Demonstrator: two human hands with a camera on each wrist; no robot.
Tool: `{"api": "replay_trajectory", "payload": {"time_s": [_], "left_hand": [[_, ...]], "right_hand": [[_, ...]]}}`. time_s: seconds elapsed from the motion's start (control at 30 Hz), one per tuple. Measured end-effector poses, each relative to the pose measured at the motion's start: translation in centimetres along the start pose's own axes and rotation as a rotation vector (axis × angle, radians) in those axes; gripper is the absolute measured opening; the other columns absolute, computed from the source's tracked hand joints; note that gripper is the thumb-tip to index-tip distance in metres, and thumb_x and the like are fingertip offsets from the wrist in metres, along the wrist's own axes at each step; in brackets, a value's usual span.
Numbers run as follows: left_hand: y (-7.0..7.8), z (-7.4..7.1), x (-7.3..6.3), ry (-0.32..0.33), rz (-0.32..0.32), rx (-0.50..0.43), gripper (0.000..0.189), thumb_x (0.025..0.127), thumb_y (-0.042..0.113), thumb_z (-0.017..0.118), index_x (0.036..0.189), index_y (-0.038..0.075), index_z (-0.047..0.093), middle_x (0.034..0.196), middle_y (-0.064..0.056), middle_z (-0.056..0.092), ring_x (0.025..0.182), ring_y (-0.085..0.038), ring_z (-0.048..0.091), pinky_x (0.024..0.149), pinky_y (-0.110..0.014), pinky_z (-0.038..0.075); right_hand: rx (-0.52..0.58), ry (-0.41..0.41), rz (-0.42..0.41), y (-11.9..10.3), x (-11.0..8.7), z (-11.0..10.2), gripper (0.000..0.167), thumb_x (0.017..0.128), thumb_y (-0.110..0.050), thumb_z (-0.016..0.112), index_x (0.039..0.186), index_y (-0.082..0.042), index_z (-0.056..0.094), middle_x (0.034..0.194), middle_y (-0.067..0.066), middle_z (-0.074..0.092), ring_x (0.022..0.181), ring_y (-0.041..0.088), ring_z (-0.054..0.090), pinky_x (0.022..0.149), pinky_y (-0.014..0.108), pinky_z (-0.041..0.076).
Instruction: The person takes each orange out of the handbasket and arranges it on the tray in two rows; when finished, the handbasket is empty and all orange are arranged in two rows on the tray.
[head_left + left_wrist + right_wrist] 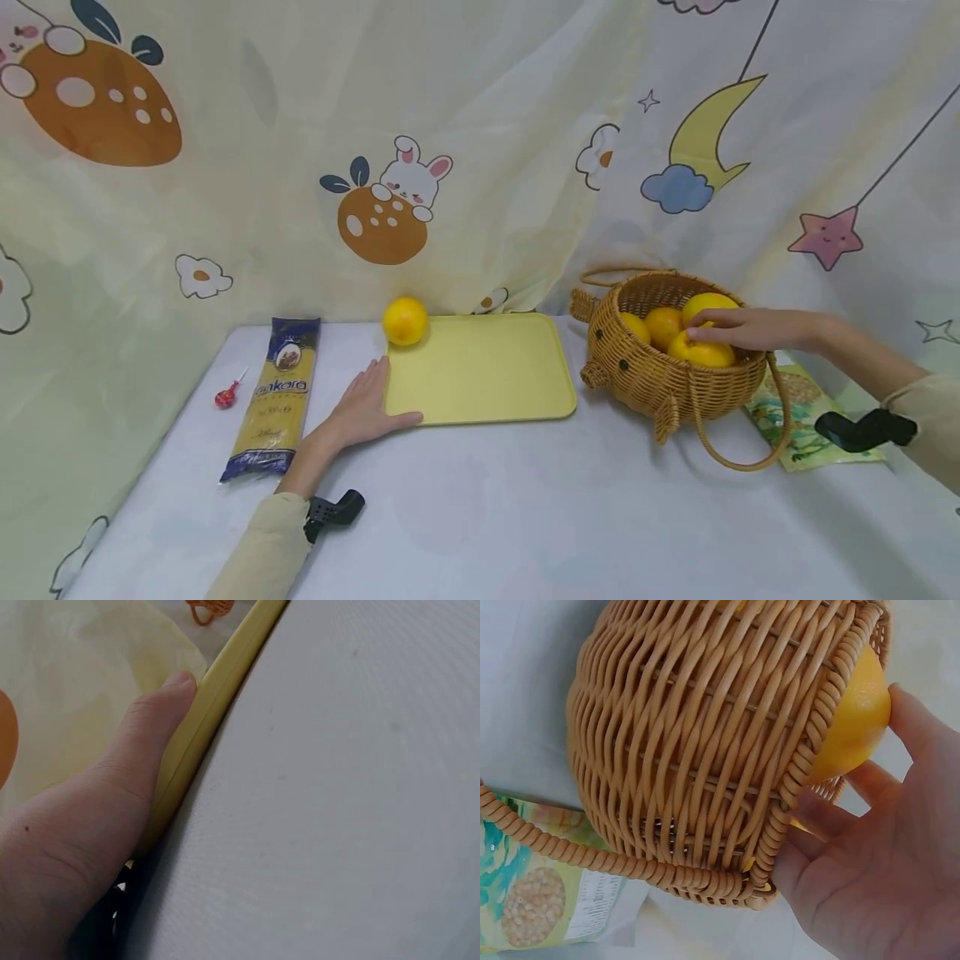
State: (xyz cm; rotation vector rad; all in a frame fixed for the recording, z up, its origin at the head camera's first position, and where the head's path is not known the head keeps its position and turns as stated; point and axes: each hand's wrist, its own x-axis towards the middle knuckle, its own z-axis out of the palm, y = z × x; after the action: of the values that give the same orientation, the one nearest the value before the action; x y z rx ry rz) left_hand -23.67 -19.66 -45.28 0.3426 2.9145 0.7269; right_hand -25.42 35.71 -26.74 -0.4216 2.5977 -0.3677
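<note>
My left hand (pixel 367 402) lies with straight fingers along the left side of a yellow tray (pixel 480 371). Its thumb touches the near left corner, and the left wrist view shows it against the tray's rim (pixel 199 724). One orange (pixel 406 322) sits on the tray's far left corner. At the right, a wicker basket (pixel 660 383) with an animal face holds several oranges. My right hand (pixel 757 328) reaches over its rim and grips a yellow orange (pixel 859 712) between thumb and fingers; some fingertips are hidden inside the basket.
A pasta packet (pixel 273 400) lies left of my left hand, with a red lollipop (pixel 226 395) beside it. A green packet (pixel 813 417) lies partly under the basket's right side. The basket's handle (pixel 783 417) droops toward the front. A patterned curtain (pixel 510 167) hangs behind the table.
</note>
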Motion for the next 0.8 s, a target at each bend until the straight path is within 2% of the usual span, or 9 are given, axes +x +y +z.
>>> {"api": "replay_trajectory", "payload": {"time_s": [0.27, 0.47, 0.8], "left_hand": [[-0.13, 0.04, -0.13, -0.004, -0.003, 0.005, 0.129, 0.073, 0.078, 0.061, 0.155, -0.001, -0.001, 0.164, -0.020, 0.002, 0.152, -0.036, 0.005, 0.124, -0.052, 0.007], [-0.02, 0.13, -0.02, -0.002, 0.002, 0.001, 0.129, 0.073, 0.078, 0.061, 0.154, -0.002, 0.000, 0.163, -0.021, 0.002, 0.152, -0.037, 0.005, 0.124, -0.053, 0.007], [-0.08, 0.04, -0.12, -0.004, -0.010, -0.005, 0.130, 0.073, 0.078, 0.061, 0.154, -0.001, 0.000, 0.163, -0.021, 0.002, 0.152, -0.037, 0.005, 0.124, -0.053, 0.006]], "right_hand": [[-0.015, 0.038, -0.001, -0.10, -0.10, 0.47, 0.062, 0.100, -0.051, 0.039, 0.144, -0.008, 0.042, 0.145, 0.031, 0.041, 0.127, 0.054, 0.042, 0.091, 0.066, 0.044], [-0.005, 0.012, -0.003, -0.29, -0.09, 0.56, 0.064, 0.100, -0.051, 0.040, 0.148, -0.009, 0.038, 0.149, 0.031, 0.035, 0.131, 0.056, 0.035, 0.093, 0.071, 0.039], [0.028, -0.005, -0.009, -0.48, 0.49, 0.47, 0.061, 0.100, -0.051, 0.039, 0.147, -0.012, 0.040, 0.151, 0.030, 0.033, 0.134, 0.054, 0.033, 0.097, 0.072, 0.036]]}}
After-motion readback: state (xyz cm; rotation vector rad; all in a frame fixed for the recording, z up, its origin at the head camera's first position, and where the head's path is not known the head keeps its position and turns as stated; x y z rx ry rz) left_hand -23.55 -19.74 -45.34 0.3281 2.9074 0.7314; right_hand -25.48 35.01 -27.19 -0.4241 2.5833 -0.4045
